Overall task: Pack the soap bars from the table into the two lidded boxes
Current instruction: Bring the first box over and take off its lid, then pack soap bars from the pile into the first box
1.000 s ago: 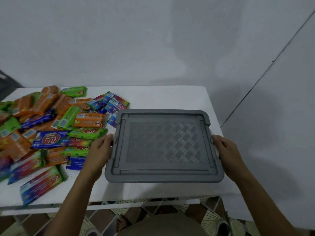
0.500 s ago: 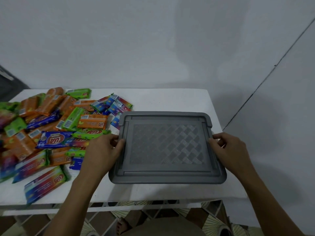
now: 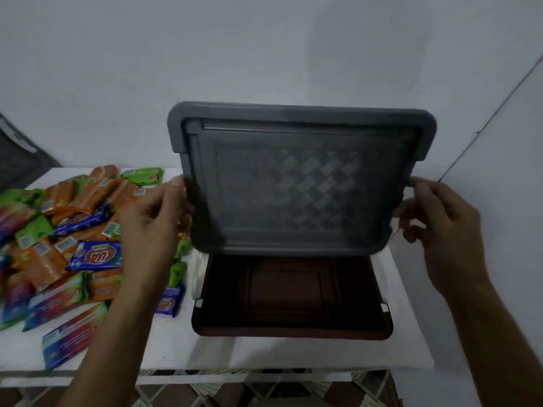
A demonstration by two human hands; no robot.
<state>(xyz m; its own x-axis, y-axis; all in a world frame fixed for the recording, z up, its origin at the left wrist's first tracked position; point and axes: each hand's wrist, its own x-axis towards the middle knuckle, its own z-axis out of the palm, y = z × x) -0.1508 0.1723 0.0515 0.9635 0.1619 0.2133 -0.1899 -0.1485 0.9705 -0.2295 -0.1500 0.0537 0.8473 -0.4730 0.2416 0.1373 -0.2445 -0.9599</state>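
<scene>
A grey lid [image 3: 296, 183] with a woven pattern hangs tilted in the air, its far edge raised toward the wall. My left hand [image 3: 152, 218] grips its left edge and my right hand [image 3: 440, 224] grips its right edge. Below it stands a dark brown box [image 3: 291, 298], uncovered, with nothing visible inside. A heap of wrapped soap bars [image 3: 67, 230] in orange, green and blue lies on the white table [image 3: 293, 353] to the left of the box. My left forearm covers part of the heap.
A white wall stands close behind the table. A dark grey object [image 3: 17, 154] leans at the far left edge. Patterned floor tiles [image 3: 235, 389] show under the table's front edge. The table's right edge lies just past the box.
The lid has come off the box and risen, tipping up toward the wall. Both hands moved up with it, and the brown box interior is now exposed.
</scene>
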